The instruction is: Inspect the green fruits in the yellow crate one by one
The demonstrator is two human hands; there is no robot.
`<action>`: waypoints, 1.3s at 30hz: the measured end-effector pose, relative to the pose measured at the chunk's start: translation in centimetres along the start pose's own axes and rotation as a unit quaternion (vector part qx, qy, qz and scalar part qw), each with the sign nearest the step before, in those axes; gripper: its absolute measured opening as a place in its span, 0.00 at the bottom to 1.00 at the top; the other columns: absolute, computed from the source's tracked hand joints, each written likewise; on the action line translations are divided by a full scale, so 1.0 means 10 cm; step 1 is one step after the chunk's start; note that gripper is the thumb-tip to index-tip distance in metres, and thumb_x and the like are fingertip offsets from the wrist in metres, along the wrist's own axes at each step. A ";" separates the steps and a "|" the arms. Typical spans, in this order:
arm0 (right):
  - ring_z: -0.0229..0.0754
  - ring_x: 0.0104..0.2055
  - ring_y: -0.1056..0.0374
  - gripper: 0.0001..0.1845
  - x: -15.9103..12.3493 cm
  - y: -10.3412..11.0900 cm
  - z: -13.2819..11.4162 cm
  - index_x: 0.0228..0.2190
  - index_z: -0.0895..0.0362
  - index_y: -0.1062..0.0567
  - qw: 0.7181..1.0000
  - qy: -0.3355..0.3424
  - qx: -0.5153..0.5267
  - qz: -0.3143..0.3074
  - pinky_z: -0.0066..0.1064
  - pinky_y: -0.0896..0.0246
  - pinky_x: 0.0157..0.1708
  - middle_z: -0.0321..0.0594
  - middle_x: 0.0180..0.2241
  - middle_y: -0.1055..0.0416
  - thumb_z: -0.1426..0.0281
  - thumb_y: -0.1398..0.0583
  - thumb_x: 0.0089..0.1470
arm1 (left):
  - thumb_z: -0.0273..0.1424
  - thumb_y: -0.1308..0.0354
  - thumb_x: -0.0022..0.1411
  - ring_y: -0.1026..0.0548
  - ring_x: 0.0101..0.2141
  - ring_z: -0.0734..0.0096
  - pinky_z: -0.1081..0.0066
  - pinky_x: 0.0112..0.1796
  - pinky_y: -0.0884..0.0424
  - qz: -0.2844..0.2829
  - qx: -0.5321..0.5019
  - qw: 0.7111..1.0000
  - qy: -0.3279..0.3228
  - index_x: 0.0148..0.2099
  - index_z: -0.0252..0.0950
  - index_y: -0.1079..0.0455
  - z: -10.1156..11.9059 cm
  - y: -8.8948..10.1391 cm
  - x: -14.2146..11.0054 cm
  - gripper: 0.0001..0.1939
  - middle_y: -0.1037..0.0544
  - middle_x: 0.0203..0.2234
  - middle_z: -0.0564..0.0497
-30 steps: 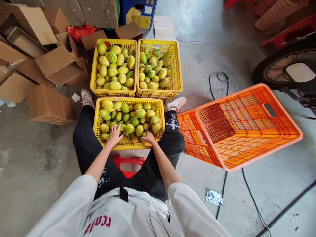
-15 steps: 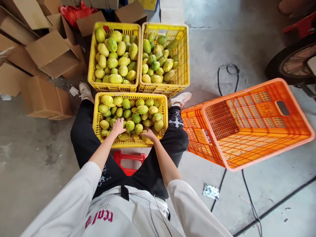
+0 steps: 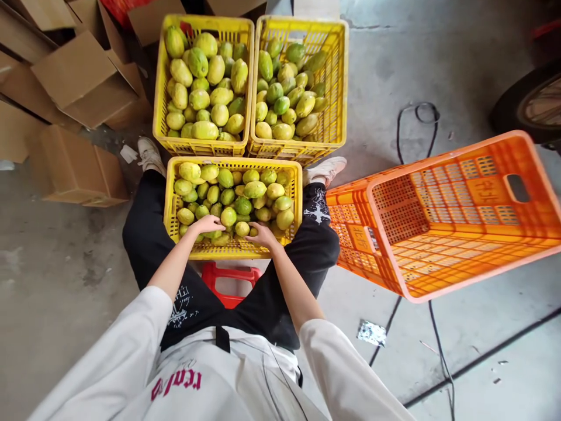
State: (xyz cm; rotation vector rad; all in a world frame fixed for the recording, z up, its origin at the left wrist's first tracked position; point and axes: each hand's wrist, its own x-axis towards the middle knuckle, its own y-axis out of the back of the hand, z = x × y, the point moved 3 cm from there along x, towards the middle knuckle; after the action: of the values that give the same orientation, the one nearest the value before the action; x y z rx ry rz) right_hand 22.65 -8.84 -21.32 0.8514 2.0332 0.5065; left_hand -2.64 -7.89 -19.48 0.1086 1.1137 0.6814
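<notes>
A yellow crate [image 3: 234,252] between my legs holds many oval yellow-green fruits [image 3: 255,189], whose exact kind I cannot tell. Over the near left part of this crate, my left hand [image 3: 205,224] reaches in, its fingers stretched out and resting on fruits beside a round yellow-green one [image 3: 228,217]. My right hand [image 3: 263,235] is at the near edge on the right, fingers and thumb apart around the side of a small yellow fruit [image 3: 253,232]. Another yellow fruit [image 3: 242,228] lies between the hands. The undersides of both hands are hidden.
Two more yellow crates [image 3: 158,111] [image 3: 342,88] of similar fruits stand just beyond. To the right an orange crate [image 3: 442,289] lies tipped, its opening facing me. Cardboard boxes [image 3: 83,82] pile up at left. A red stool [image 3: 210,280], black cable [image 3: 477,358] and wheel [image 3: 532,105] also show.
My left hand has slid slightly left and towards me, its fingers now lower over the fruits. My right hand has shifted slightly left. The view has tilted downward a little.
</notes>
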 end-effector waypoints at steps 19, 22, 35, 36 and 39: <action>0.58 0.56 0.27 0.30 0.25 -0.02 -0.69 0.60 0.58 0.29 0.961 0.005 -0.215 -0.172 0.41 0.35 0.51 0.55 0.54 0.23 0.53 0.41 0.64 | 0.45 0.46 0.65 0.48 0.69 0.42 0.52 0.60 0.37 0.037 0.156 0.986 0.051 0.62 0.31 0.30 0.04 -0.24 -0.16 0.31 0.43 0.69 0.32; 0.63 0.56 0.28 0.33 0.20 -0.12 -0.77 0.61 0.63 0.32 0.958 -0.011 -0.231 -0.168 0.48 0.38 0.53 0.61 0.52 0.23 0.55 0.41 0.63 | 0.43 0.49 0.67 0.51 0.70 0.40 0.48 0.62 0.40 0.033 0.183 0.980 0.075 0.62 0.30 0.29 0.07 -0.25 -0.13 0.29 0.47 0.71 0.32; 0.64 0.59 0.38 0.45 -0.02 -0.33 -0.74 0.69 0.61 0.42 0.972 -0.011 -0.226 -0.065 0.54 0.51 0.59 0.66 0.58 0.32 0.51 0.38 0.60 | 0.39 0.47 0.66 0.52 0.72 0.44 0.39 0.66 0.49 0.071 0.139 0.983 0.096 0.71 0.34 0.41 0.15 -0.37 -0.26 0.34 0.49 0.73 0.34; 0.64 0.59 0.38 0.46 -0.03 -0.34 -0.74 0.69 0.62 0.43 0.970 -0.002 -0.233 -0.065 0.54 0.52 0.60 0.66 0.59 0.32 0.52 0.37 0.59 | 0.40 0.46 0.66 0.53 0.72 0.43 0.36 0.65 0.50 0.068 0.136 0.984 0.097 0.72 0.35 0.42 0.15 -0.39 -0.29 0.35 0.50 0.73 0.35; 0.64 0.59 0.36 0.43 -0.01 -0.38 -0.77 0.66 0.66 0.38 0.964 0.021 -0.252 -0.087 0.55 0.53 0.60 0.69 0.57 0.30 0.57 0.36 0.58 | 0.47 0.46 0.66 0.59 0.72 0.38 0.30 0.63 0.52 0.064 0.133 0.985 0.087 0.70 0.39 0.39 0.13 -0.46 -0.37 0.34 0.53 0.75 0.39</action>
State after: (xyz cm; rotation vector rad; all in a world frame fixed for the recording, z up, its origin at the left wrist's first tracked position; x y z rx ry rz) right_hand 14.87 -11.83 -19.29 0.3527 1.8681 0.8968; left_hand -0.44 -13.27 -17.80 0.3564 1.3715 0.6622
